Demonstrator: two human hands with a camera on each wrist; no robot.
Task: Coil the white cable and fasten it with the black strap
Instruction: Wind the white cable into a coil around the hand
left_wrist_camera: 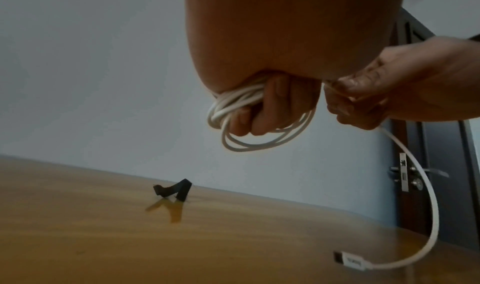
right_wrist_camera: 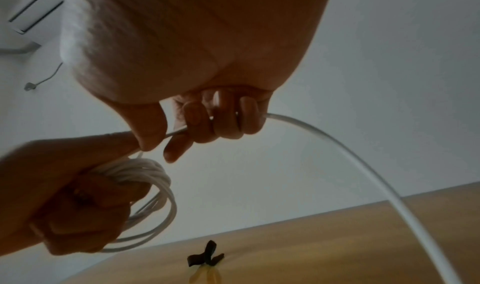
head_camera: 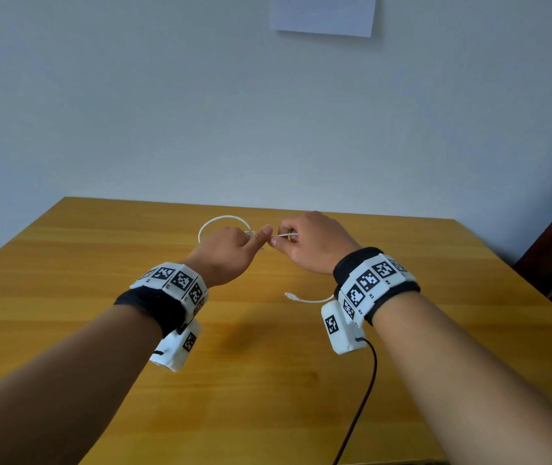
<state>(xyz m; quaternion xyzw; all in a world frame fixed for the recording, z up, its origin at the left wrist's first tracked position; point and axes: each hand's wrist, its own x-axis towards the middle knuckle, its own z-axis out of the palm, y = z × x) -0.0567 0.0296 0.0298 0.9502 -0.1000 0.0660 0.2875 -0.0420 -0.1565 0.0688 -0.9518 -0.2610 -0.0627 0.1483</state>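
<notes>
My left hand (head_camera: pixel 234 245) grips a coil of white cable (head_camera: pixel 220 220) held above the table; in the left wrist view its fingers (left_wrist_camera: pixel 267 107) curl round several loops (left_wrist_camera: pixel 241 111). Just to the right, my right hand (head_camera: pixel 301 241) pinches the cable's loose run (right_wrist_camera: pixel 363 165) between thumb and fingers (right_wrist_camera: pixel 207 122). That run drops to the table and ends in a plug (left_wrist_camera: pixel 348 262), also seen below my right wrist (head_camera: pixel 290 296). The black strap (left_wrist_camera: pixel 172 190) lies crumpled on the table beyond the hands (right_wrist_camera: pixel 206 256), hidden in the head view.
The wooden table (head_camera: pixel 267 380) ends at a pale wall. A white sheet of paper (head_camera: pixel 323 13) hangs on that wall. A black wire (head_camera: pixel 365 391) trails from my right wrist camera toward the near edge. A dark door with a metal handle (left_wrist_camera: pixel 405 173) stands at the right.
</notes>
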